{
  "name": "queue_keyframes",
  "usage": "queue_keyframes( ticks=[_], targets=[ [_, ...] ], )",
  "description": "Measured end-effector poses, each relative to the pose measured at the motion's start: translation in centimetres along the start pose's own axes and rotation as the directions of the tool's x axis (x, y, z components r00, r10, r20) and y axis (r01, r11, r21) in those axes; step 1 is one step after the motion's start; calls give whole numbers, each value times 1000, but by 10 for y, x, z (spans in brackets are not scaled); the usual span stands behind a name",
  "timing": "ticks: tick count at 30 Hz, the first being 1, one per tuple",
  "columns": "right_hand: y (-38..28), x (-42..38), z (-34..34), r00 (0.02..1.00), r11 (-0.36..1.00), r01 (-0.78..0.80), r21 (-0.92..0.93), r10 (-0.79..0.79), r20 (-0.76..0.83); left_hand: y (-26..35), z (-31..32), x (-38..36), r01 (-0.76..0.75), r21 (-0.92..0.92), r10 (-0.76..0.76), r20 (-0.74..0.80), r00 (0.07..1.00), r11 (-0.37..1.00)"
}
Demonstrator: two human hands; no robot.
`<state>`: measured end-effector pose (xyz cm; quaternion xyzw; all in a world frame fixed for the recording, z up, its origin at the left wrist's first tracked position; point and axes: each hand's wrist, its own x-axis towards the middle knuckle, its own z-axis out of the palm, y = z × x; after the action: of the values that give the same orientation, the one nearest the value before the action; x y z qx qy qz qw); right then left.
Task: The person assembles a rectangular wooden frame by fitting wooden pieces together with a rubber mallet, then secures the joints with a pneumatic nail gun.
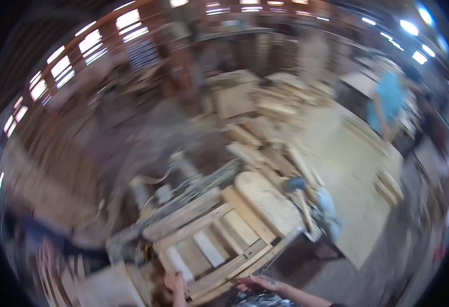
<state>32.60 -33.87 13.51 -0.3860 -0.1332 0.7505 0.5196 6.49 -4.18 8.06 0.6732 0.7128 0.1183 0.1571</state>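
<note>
A slatted wooden frame (215,223) lies on the workbench in front of me, with pale panels between its rails. My left hand (174,282) is closed around the frame's near left corner. Just off the near long rail (234,271), my right hand (257,283) has its fingers stretched out with nothing visible in them; blur hides whether it touches the rail. Beyond the frame lies a pale board with a rounded end (265,197). A mallet with a dark head (296,184) and a wooden handle rests to the right of that board.
Metal clamp parts (183,166) run along the bench's far side. Wood pieces (257,133) are piled beyond it. A large pale table (332,153) stands at right, with a person in a blue shirt (388,100) behind it. Another person's arm (48,253) shows at left.
</note>
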Motion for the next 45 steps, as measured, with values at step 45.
queue_keyframes(
  ticks=[45],
  targets=[
    [-117,14,499,210,713,661,234,-475,855,-135,-209,34,-111,-696,235,84,968,710]
  ],
)
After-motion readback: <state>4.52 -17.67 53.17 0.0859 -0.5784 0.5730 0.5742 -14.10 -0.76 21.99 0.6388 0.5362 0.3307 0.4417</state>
